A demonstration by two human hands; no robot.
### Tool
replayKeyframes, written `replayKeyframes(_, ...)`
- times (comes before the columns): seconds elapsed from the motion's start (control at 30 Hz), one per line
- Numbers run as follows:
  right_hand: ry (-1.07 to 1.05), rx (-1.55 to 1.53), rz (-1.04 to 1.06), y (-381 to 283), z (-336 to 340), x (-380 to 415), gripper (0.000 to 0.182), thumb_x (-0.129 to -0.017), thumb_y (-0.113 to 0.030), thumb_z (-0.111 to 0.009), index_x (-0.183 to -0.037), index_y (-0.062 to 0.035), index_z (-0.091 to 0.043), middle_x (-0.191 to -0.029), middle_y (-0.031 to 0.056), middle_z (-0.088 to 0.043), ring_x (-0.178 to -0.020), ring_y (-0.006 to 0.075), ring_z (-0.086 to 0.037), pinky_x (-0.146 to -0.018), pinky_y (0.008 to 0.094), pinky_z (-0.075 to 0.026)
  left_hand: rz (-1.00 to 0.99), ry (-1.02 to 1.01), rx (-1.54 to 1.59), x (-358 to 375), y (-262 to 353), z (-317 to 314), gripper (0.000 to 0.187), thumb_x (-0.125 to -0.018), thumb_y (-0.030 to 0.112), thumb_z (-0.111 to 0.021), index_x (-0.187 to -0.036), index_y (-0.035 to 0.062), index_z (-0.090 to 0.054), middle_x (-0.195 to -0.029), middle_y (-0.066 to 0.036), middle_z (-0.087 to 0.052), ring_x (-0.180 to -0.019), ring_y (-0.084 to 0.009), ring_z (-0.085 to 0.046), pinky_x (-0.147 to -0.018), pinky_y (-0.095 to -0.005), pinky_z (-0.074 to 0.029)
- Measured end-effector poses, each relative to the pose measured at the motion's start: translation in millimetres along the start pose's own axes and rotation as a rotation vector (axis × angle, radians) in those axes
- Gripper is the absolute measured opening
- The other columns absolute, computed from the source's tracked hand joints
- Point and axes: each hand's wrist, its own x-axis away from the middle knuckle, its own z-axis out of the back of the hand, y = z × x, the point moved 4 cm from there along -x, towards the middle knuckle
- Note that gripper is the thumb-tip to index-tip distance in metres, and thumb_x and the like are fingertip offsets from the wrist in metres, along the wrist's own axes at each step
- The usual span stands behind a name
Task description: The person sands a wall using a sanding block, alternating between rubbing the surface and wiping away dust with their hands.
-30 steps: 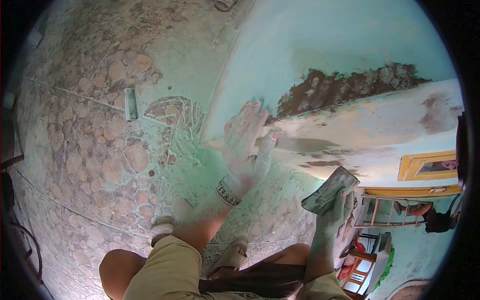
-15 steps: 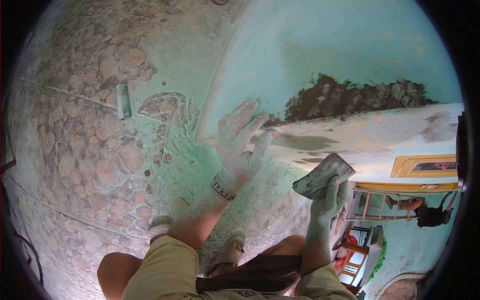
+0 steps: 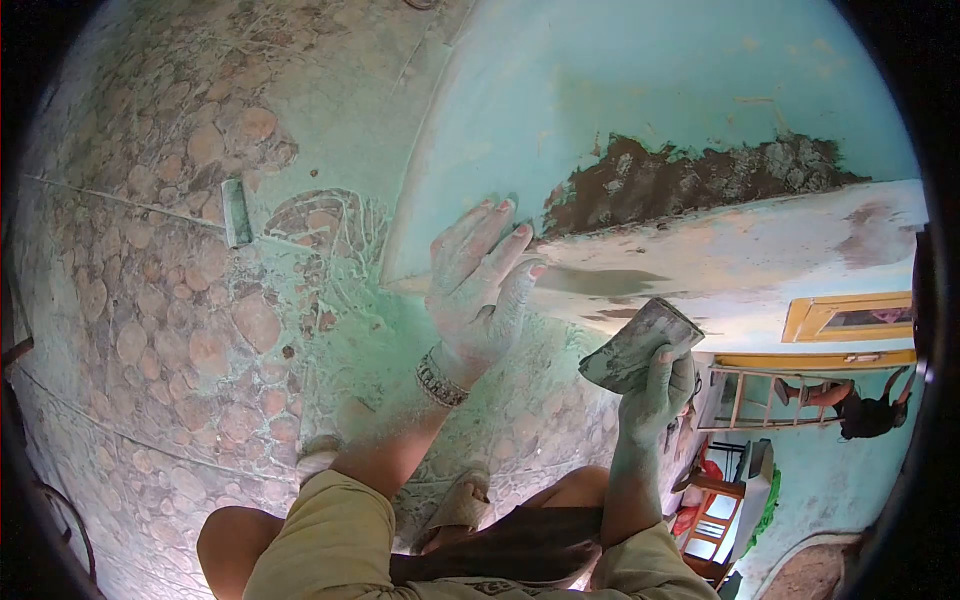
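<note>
My left hand (image 3: 482, 285), coated in pale dust, has its fingers spread against the corner edge of the turquoise wall (image 3: 500, 130), beside a dark rough patch (image 3: 690, 190) along that edge. A patterned bracelet (image 3: 440, 382) circles the wrist. On the right, my right hand (image 3: 658, 385) grips a flat grey scraper-like plate (image 3: 640, 345), its thumb across the face. The plate is held away from the whitish wall face (image 3: 740, 250), below a smooth grey smear (image 3: 605, 282).
A small pale block (image 3: 236, 212) lies on the stone-patterned floor (image 3: 150, 290). At the right, another person (image 3: 865, 408) is on a ladder (image 3: 745, 398), near a wooden chair (image 3: 712, 510). A yellow-framed opening (image 3: 850, 316) is in the wall.
The view has shifted slightly, moving the wall patch and block a little left or up. Both hands keep nearly the same pose, and the plate remains in my right hand.
</note>
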Motion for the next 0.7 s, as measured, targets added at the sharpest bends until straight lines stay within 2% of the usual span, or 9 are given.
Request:
replayKeyframes(0.13, -0.033, 0.005, 0.000, 3.6, 6.0, 2.0, 0.027, -0.099, -0.018, -0.052, -0.113, 0.0045, -0.056, -0.102, 0.0065, -0.062, -0.090, 0.0112, -0.058, -0.081, 0.0247, -0.046, -0.016, 0.075, 0.056, 2.3, -5.2, -4.4, 0.023, -0.079, 0.005, -0.070, -0.101, -0.0005, -0.068, -0.110, -0.020, -0.067, -0.108, -0.0368, -0.061, -0.094, -0.0427, -0.046)
replayKeyframes(0.2, -0.058, 0.013, 0.005, 2.3, 7.6, 2.3, 0.027, -0.099, -0.018, -0.053, -0.113, 0.0044, -0.056, -0.102, 0.0064, -0.062, -0.090, 0.0109, -0.058, -0.081, 0.0243, -0.046, -0.025, 0.095, 0.094, 3.8, -9.3, -6.3, 0.023, -0.079, 0.004, -0.070, -0.102, 0.0035, -0.069, -0.111, -0.017, -0.067, -0.111, -0.0351, -0.059, -0.095, -0.0417, -0.044)
replayKeyframes(0.3, -0.099, 0.013, 0.026, 3.9, 14.0, 3.7, 0.028, -0.098, -0.019, -0.053, -0.113, 0.0043, -0.056, -0.102, 0.0061, -0.062, -0.090, 0.0107, -0.058, -0.082, 0.0245, -0.046, -0.034, 0.113, 0.103, 2.2, -8.6, -8.5, 0.021, -0.079, 0.002, -0.070, -0.100, 0.0039, -0.068, -0.111, -0.017, -0.067, -0.111, -0.0359, -0.059, -0.096, -0.0422, -0.044)
replayKeyframes(0.4, -0.112, 0.005, 0.015, -1.4, 10.4, 3.8, 0.027, -0.098, -0.019, -0.054, -0.113, 0.0039, -0.056, -0.103, 0.0057, -0.063, -0.091, 0.0107, -0.058, -0.083, 0.0254, -0.046, -0.073, 0.128, 0.059, 0.4, -7.1, -10.0, 0.015, -0.080, -0.002, -0.067, -0.095, -0.0019, -0.067, -0.107, -0.021, -0.067, -0.107, -0.0370, -0.062, -0.094, -0.0439, -0.047)
replayKeyframes(0.5, -0.117, -0.009, -0.030, -7.9, 4.1, 4.3, 0.028, -0.097, -0.021, -0.056, -0.111, 0.0032, -0.058, -0.100, 0.0049, -0.063, -0.089, 0.0102, -0.057, -0.081, 0.0253, -0.045, -0.070, 0.077, 0.018, 0.8, -5.0, -7.1, 0.023, -0.081, -0.001, -0.068, -0.104, -0.0025, -0.065, -0.113, -0.020, -0.065, -0.111, -0.0369, -0.059, -0.095, -0.0441, -0.046)
replayKeyframes(0.57, -0.121, 0.024, -0.005, -5.6, 4.2, 3.7, 0.029, -0.097, -0.024, -0.058, -0.108, 0.0027, -0.059, -0.094, 0.0034, -0.063, -0.084, 0.0084, -0.056, -0.075, 0.0231, -0.044, 0.018, 0.142, 0.000, 0.1, 0.1, -3.7, 0.030, -0.080, 0.008, -0.071, -0.109, 0.0028, -0.066, -0.121, -0.023, -0.061, -0.115, -0.0399, -0.055, -0.099, -0.0464, -0.042)
replayKeyframes(0.6, -0.138, 0.036, -0.032, -5.5, 5.2, 4.3, 0.029, -0.096, -0.026, -0.059, -0.103, 0.0015, -0.059, -0.085, 0.0006, -0.061, -0.072, 0.0049, -0.052, -0.063, 0.0194, -0.041, 0.061, 0.172, -0.009, -0.4, 3.6, -2.5, 0.033, -0.079, 0.013, -0.072, -0.111, 0.0054, -0.067, -0.125, -0.025, -0.058, -0.118, -0.0413, -0.053, -0.101, -0.0476, -0.040)
replayKeyframes(0.7, -0.142, 0.096, -0.079, -5.2, 7.7, 7.6, 0.028, -0.096, -0.027, -0.060, -0.098, 0.0006, -0.059, -0.078, -0.0010, -0.058, -0.063, 0.0029, -0.047, -0.054, 0.0183, -0.036, -0.110, 0.142, -0.230, -0.6, 26.2, -6.3, 0.041, -0.085, 0.029, -0.067, -0.121, 0.0094, -0.064, -0.140, -0.029, -0.040, -0.129, -0.0440, -0.039, -0.107, -0.0521, -0.030)
